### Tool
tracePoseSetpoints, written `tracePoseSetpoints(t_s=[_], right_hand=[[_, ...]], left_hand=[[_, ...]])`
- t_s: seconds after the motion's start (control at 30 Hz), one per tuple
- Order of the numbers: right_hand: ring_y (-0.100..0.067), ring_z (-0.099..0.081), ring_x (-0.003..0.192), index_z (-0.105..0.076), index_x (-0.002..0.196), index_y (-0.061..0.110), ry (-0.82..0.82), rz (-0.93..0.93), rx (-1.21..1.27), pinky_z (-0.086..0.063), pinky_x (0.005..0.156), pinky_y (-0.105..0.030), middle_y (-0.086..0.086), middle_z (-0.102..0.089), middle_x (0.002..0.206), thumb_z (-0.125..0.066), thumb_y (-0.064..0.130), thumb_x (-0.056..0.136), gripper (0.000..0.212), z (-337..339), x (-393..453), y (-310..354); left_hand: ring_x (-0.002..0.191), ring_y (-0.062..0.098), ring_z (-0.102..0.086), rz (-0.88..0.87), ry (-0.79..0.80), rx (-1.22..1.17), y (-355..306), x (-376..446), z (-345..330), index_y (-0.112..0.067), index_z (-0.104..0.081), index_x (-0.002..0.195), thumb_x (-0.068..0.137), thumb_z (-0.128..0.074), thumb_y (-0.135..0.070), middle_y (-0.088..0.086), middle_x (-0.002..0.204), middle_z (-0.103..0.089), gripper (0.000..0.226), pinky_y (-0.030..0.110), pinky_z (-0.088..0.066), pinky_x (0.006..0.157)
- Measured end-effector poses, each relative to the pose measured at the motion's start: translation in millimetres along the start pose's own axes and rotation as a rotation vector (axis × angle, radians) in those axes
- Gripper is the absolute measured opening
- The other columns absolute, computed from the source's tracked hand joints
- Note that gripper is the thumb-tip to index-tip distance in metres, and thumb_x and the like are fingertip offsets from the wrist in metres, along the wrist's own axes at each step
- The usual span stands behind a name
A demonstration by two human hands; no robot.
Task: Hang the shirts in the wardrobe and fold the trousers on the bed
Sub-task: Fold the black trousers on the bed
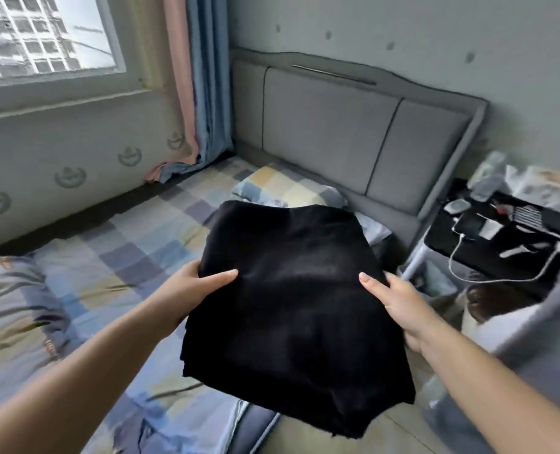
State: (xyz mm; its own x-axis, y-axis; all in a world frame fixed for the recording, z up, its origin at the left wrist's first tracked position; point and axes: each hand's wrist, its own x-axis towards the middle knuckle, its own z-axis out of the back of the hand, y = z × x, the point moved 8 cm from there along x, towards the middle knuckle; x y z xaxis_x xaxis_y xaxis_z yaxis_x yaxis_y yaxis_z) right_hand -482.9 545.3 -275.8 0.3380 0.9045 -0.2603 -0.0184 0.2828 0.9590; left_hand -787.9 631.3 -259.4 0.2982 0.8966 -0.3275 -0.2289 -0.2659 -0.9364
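Both hands, left hand [187, 291] and right hand [400, 301], grip the folded trousers [291, 309] above the bed [124, 244]; lay them down flat.

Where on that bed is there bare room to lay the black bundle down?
Bare checked sheet lies between the windowed wall, the pillow and the folded black trousers both hands hold. The patterned quilt fills the near-left corner; the bedside table is crowded.

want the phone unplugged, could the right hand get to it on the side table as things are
Probably not yet: the right hand grips the folded black trousers together with the left hand. The phone lies uncovered on the side table, so the way looks free once it lets go.
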Motion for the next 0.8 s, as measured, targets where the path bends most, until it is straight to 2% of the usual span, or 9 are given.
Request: tracePoseSetpoints(t_s=[0.17,0.27,0.3,0.4,0.47,0.53,0.63,0.8], right_hand=[[-0.010,-0.068,0.092,-0.065,0.104,0.022,-0.224,-0.011,-0.006,-0.053,0.081,-0.027,0.008,-0.072,0.099,-0.060,0.033,0.091,0.018,129,-55,-22],[-0.001,-0.067,0.076,-0.065,0.098,0.023,-0.364,-0.021,0.026,-0.050,0.061,-0.013,0.009,-0.070,0.090,-0.060,0.029,0.091,0.010,210,-99,-37],[-0.002,-0.068,0.074,-0.065,0.097,0.023,-0.399,-0.034,0.034,-0.051,0.061,-0.014,0.008,-0.071,0.088,-0.060,0.030,0.091,0.010,236,-116,-44],[-0.014,-0.070,0.088,-0.068,0.103,0.018,-0.517,-0.085,0.055,-0.055,0.081,-0.033,0.004,-0.074,0.093,-0.063,0.036,0.087,0.025,310,-161,-66],[-0.017,-0.070,0.091,-0.067,0.106,0.017,-0.600,-0.098,0.067,-0.055,0.086,-0.037,0.002,-0.074,0.095,-0.064,0.039,0.086,0.030,356,-190,-79],[-0.016,-0.070,0.090,-0.067,0.106,0.020,-0.671,-0.115,0.091,-0.055,0.083,-0.036,0.003,-0.074,0.096,-0.065,0.041,0.085,0.030,398,-223,-90],[-0.013,-0.071,0.083,-0.068,0.098,0.022,-0.766,-0.122,0.119,-0.055,0.068,-0.028,0.004,-0.074,0.093,-0.063,0.038,0.087,0.020,447,-274,-105],[-0.011,-0.071,0.083,-0.065,0.103,0.023,-0.900,-0.132,0.218,-0.053,0.063,-0.022,0.005,-0.074,0.095,-0.060,0.032,0.091,0.016,501,-346,-138]], left_hand=[[0.086,0.019,-0.072,-0.038,0.221,0.052,-28,5,-134,-0.018,-0.066,0.104,0.086,-0.068,-0.022,0.001,0.093,-0.076,0.019,0.033,-0.056,0.081],[0.086,0.020,-0.072,-0.039,0.319,0.070,-35,-1,-222,-0.018,-0.067,0.100,0.086,-0.068,-0.021,0.000,0.090,-0.076,0.014,0.031,-0.057,0.078],[0.086,0.019,-0.072,-0.039,0.356,0.081,-36,-4,-253,-0.017,-0.066,0.101,0.086,-0.068,-0.021,0.000,0.090,-0.076,0.015,0.032,-0.056,0.080],[0.086,0.019,-0.072,-0.028,0.463,0.083,-39,-19,-339,-0.015,-0.065,0.104,0.086,-0.068,-0.022,0.002,0.092,-0.076,0.020,0.034,-0.055,0.081],[0.086,0.020,-0.072,-0.025,0.526,0.072,-40,-31,-394,-0.014,-0.063,0.107,0.084,-0.070,-0.024,0.003,0.094,-0.075,0.026,0.034,-0.056,0.080],[0.086,0.020,-0.072,-0.020,0.586,0.085,-41,-45,-449,-0.014,-0.063,0.108,0.083,-0.072,-0.026,0.002,0.094,-0.075,0.029,0.036,-0.056,0.081],[0.089,0.021,-0.072,-0.011,0.711,0.112,-39,-69,-523,-0.014,-0.065,0.109,0.085,-0.070,-0.025,0.004,0.096,-0.075,0.027,0.035,-0.056,0.082],[0.092,0.024,-0.071,-0.007,0.886,0.191,-33,-105,-623,-0.013,-0.066,0.106,0.086,-0.068,-0.022,0.007,0.098,-0.075,0.022,0.038,-0.055,0.087]])
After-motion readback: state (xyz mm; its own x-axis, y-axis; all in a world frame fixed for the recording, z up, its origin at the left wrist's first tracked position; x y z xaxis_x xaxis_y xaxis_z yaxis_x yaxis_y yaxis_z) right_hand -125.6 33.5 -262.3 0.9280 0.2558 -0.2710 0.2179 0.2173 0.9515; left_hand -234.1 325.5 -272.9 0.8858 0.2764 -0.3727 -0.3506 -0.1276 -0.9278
